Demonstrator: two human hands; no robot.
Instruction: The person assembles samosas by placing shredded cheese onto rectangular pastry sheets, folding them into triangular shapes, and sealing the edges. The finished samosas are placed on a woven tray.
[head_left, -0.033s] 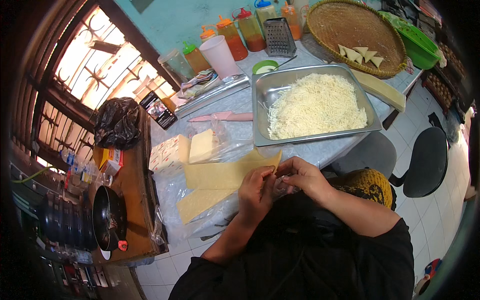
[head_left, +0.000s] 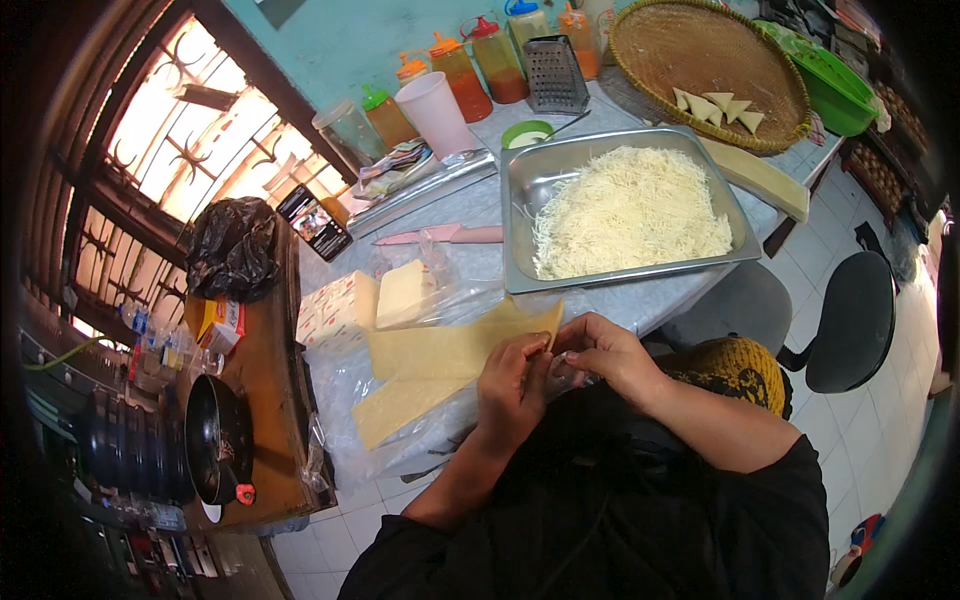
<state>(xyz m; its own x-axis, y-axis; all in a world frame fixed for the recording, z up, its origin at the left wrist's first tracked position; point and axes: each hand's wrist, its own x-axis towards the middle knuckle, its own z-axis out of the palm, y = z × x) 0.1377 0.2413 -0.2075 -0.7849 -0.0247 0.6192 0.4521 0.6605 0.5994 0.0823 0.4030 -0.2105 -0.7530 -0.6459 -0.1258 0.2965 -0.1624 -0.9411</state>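
Both my hands are close together in front of my body, at the near edge of the table. My left hand pinches the end of a thin yellow pastry sheet, which stands up between the fingers. My right hand meets it from the other side, thumb and fingers closed at the same pastry edge; its fingertips are partly hidden. Two flat pastry strips, a wider one and a narrower one, lie left of my hands on clear plastic. Just beyond is a steel tray heaped with grated cheese.
Cheese blocks, a pink knife and a phone lie left of the tray. Sauce bottles and a grater stand behind. A woven tray holds several folded triangles. A pan sits far left.
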